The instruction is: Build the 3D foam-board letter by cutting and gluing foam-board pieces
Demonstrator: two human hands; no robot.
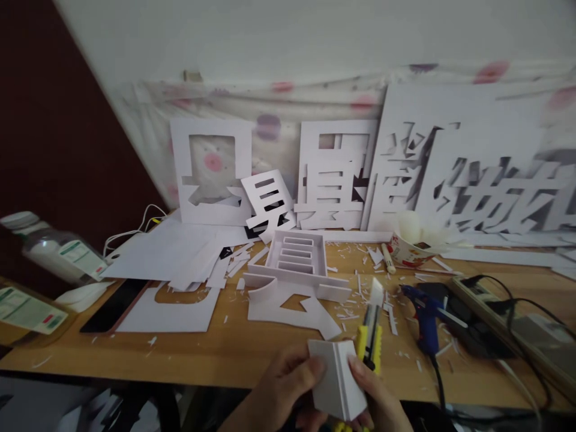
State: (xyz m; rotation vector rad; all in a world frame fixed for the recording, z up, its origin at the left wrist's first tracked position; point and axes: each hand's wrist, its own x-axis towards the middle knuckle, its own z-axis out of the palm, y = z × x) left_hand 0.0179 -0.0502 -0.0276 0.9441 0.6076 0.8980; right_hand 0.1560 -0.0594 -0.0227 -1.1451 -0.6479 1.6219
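At the bottom centre, my left hand point(281, 384) pinches the left side of a small white board piece point(330, 378), thumb on its face. My right hand point(380, 399) grips the piece's right side. A groove or fold runs down the piece. Beside my right hand is a yellow utility knife point(369, 342) with its blade pointing up; how it is held is partly hidden. Beyond my hands lies a white built-up character point(294, 264) with raised side walls, its lower part flat on the table point(180, 360).
A blue glue gun point(425, 318) and a power strip point(531, 342) lie to the right. Bottles point(58, 252), a phone point(114, 306) and white sheets point(153, 252) are at the left. Cut-out boards point(337, 180) lean against the wall. Scraps surround the character.
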